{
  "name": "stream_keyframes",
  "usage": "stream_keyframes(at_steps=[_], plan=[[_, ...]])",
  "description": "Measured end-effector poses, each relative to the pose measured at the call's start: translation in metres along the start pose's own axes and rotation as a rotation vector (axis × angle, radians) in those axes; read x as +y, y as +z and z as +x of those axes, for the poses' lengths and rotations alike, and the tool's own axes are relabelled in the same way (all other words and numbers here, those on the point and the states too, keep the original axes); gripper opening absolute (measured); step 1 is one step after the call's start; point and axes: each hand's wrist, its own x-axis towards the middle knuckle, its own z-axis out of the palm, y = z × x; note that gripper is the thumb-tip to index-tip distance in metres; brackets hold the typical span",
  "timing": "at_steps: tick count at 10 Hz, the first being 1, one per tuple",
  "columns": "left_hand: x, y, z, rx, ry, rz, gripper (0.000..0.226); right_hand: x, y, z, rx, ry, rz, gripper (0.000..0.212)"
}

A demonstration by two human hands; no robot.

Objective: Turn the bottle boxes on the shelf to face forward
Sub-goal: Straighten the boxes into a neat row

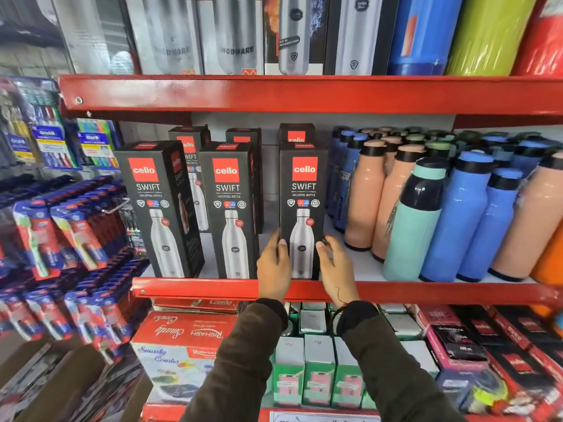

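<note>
In the head view, at frame centre, the rightmost bottle box (302, 208) is stood upright on the shelf (195, 288), front printed face forward. Its lower sides are clasped between the left hand (273, 266) and right hand (336, 268), both equally near.

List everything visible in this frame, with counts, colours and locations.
Cello Swift boxes: three in front, more behind, black with red logo, middle shelf left.
Loose bottles: many, peach, blue, teal, middle shelf right.
Shelf edges: red.
Steel-bottle boxes: several, grey, top shelf.
Large flasks: blue, green, red, top right.
Toothbrush packs: many, blue-red, left rack.
Red combo box: bottom shelf.
Left hand, right hand: each grip on the rightmost box.
</note>
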Motion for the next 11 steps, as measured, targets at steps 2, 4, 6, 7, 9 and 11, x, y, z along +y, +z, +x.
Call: stream_keyframes(at_steps=[2, 4, 6, 7, 9, 11], plan=[[0.002, 0.003, -0.001, -0.013, -0.007, -0.024, 0.044, -0.002, -0.003, 0.002, -0.005, 0.024, -0.028, 0.037], [0.004, -0.001, -0.001, -0.026, 0.006, -0.029, 0.043, -0.004, -0.001, 0.001, 0.003, 0.010, -0.061, 0.036], [0.005, -0.007, -0.001, -0.033, 0.002, -0.055, 0.043, -0.008, 0.003, 0.000, -0.012, 0.018, -0.054, 0.035], [0.005, -0.008, -0.002, -0.040, 0.010, -0.046, 0.043, -0.009, 0.002, -0.001, -0.015, 0.024, -0.064, 0.035], [0.006, -0.008, -0.004, -0.049, 0.010, -0.037, 0.043, -0.012, 0.001, -0.003, -0.022, 0.048, -0.056, 0.038], [0.013, -0.010, -0.008, -0.015, -0.029, -0.092, 0.044, -0.022, -0.005, -0.008, -0.024, 0.063, 0.001, 0.042]])
